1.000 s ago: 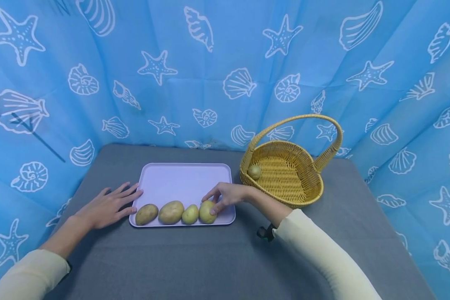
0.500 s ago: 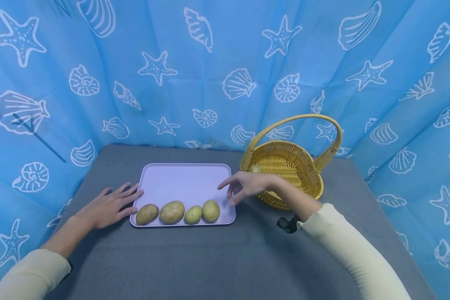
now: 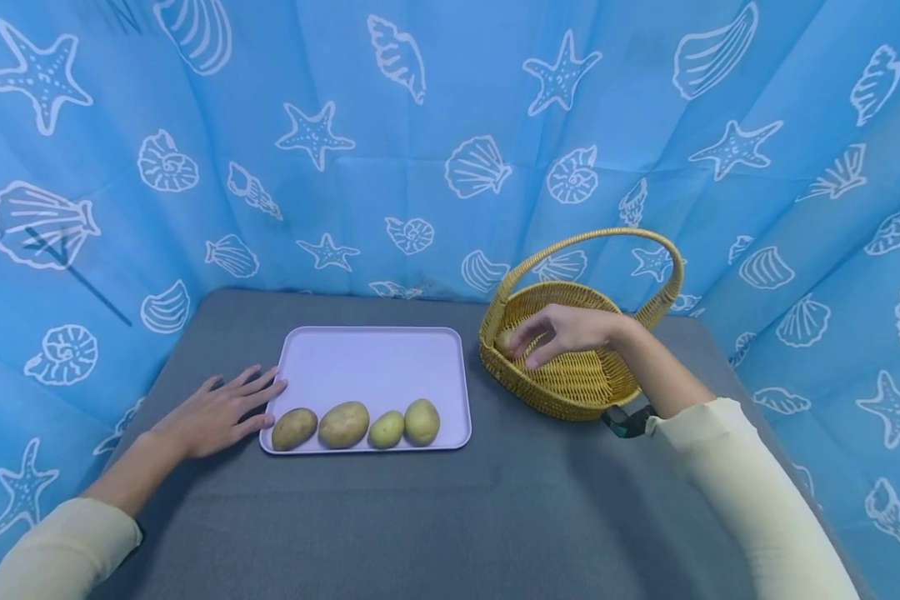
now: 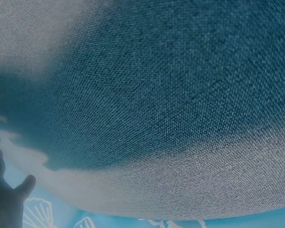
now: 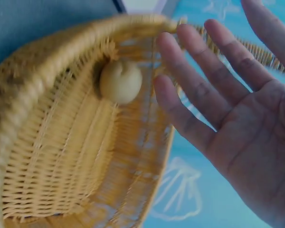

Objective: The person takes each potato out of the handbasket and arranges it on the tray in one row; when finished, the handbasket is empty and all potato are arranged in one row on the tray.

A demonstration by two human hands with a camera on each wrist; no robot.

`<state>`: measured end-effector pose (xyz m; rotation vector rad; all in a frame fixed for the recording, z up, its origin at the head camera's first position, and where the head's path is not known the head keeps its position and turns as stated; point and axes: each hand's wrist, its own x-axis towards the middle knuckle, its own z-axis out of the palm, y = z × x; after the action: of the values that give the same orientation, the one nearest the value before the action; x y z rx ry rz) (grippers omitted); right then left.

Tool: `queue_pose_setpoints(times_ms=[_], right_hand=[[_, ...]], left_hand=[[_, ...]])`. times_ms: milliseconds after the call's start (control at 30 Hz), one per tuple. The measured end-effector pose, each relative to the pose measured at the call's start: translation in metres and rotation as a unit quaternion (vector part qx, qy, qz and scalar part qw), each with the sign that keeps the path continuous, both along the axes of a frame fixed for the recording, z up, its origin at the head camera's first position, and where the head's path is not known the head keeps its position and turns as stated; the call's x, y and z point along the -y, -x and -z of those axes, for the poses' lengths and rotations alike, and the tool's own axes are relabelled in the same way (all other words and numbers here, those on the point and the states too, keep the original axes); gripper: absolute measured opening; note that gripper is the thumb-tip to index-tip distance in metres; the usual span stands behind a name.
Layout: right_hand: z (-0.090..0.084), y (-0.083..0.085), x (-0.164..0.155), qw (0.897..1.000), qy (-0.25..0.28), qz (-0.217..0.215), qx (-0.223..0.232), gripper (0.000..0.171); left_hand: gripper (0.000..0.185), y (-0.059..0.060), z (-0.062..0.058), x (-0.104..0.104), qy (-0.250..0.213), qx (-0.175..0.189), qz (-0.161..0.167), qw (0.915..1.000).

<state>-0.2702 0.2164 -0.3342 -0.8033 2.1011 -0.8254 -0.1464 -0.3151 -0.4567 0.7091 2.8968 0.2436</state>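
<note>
A lone potato (image 5: 121, 81) lies in the wicker basket (image 3: 547, 400), against its left side. My right hand (image 3: 570, 327) is over the basket's inside, fingers reaching toward that potato; in the right wrist view the fingers are spread and stand apart from it. My left hand (image 3: 210, 417) lies flat, its fingertips touching the left edge of the lilac tray (image 3: 371, 362). Along the tray's near edge sit a brownish potato (image 3: 294, 429), a large potato (image 3: 343, 425), a small potato (image 3: 386, 430) and a round potato (image 3: 422, 422).
The basket's tall arched handle (image 3: 607, 232) rises above my right hand. A grey cloth (image 3: 390, 525) covers the table. Behind and at the sides hangs a blue curtain (image 3: 420, 200) with white shells and starfish.
My right hand let go of the round potato on the tray and moved right, into the basket. The small and round potatoes shifted slightly right. My left hand has stayed in place.
</note>
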Motion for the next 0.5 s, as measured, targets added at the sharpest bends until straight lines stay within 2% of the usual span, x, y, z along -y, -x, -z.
queue_pose_setpoints(times_ms=[167, 333, 500], right_hand=[[0.014, 0.013, -0.015, 0.996, 0.013, 0.079, 0.037, 0.060], [0.031, 0.023, -0.023, 0.983, 0.021, 0.161, 0.090, 0.066], [0.044, 0.031, -0.022, 0.972, 0.011, 0.198, 0.128, 0.068]], left_hand=[[0.064, 0.002, 0.008, 0.005, -0.010, -0.013, 0.004, 0.9999], [0.066, 0.005, 0.010, 0.006, -0.005, -0.003, 0.009, 0.9999], [0.066, 0.005, 0.011, 0.006, -0.010, -0.011, 0.006, 0.9999]])
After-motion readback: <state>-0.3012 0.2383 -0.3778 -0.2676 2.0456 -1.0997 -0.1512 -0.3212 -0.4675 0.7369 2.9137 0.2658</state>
